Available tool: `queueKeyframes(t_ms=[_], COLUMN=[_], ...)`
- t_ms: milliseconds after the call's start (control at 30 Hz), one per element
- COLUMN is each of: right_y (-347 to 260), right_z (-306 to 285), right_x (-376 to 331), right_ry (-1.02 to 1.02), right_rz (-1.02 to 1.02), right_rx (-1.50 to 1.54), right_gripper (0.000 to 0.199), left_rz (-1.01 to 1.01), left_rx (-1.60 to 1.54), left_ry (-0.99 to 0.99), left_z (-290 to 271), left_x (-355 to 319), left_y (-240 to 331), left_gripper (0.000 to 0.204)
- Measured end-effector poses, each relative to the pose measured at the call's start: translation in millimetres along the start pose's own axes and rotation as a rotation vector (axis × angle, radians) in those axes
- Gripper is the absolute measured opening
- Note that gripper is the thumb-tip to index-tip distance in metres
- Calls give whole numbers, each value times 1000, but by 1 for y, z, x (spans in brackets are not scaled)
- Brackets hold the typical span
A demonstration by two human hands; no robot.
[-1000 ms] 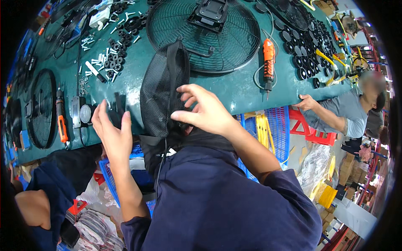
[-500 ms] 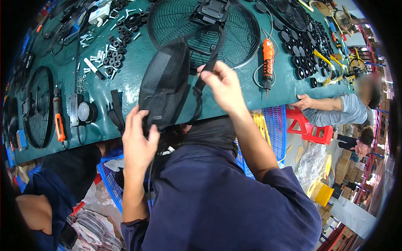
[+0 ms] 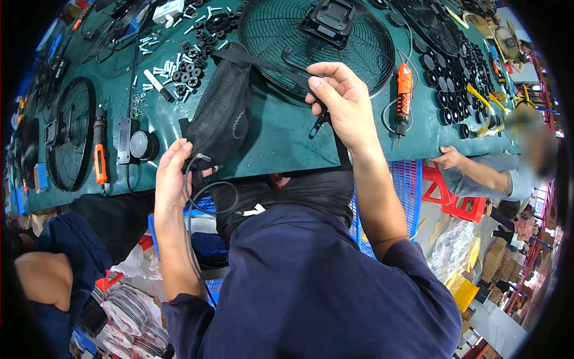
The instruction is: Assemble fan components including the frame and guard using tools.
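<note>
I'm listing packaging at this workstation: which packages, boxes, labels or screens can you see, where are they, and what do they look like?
Clear plastic bags: on the floor to the right, crumpled and see-through.
Yellow bag: just below them, bright yellow.
Cardboard boxes: far right on the floor, brown, stacked.
White box: top of the green table, small, rectangular.
No screens or readable labels show.

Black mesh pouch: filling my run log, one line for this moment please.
left hand: holds black mesh pouch bottom | right hand: holds pouch strap
</note>
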State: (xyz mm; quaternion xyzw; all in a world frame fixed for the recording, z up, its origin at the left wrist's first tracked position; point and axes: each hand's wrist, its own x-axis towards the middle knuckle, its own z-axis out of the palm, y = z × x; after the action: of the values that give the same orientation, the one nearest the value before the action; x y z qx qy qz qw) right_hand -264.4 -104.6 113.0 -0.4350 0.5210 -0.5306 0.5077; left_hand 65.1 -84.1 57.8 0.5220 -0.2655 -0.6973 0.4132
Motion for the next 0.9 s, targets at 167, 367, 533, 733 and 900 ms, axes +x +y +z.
queueKeyframes(t_ms=[167,367,533,733,900], right_y=[8,22,71,72,41], right_z=[17,72,111,118,102], right_x=[-3,-44,-59,-59,-26], right_ry=[313,-356,-392,-378,-306], right_rz=[-574,-282,-434,-435,-668], right_rx=[-829,-489,-781,-689,-793], right_gripper=[26,14,21,14,15], left_rz=[42,187,401,594,591], left_rx=[15,393,645,757,759], left_ry=[-12,133,26,222,183], left_z=[4,10,12,30,11], left_x=[-3,-22,-37,-47,-41], left_y=[-10,-15,-15,-18,-31], left_gripper=[13,27,52,48,21])
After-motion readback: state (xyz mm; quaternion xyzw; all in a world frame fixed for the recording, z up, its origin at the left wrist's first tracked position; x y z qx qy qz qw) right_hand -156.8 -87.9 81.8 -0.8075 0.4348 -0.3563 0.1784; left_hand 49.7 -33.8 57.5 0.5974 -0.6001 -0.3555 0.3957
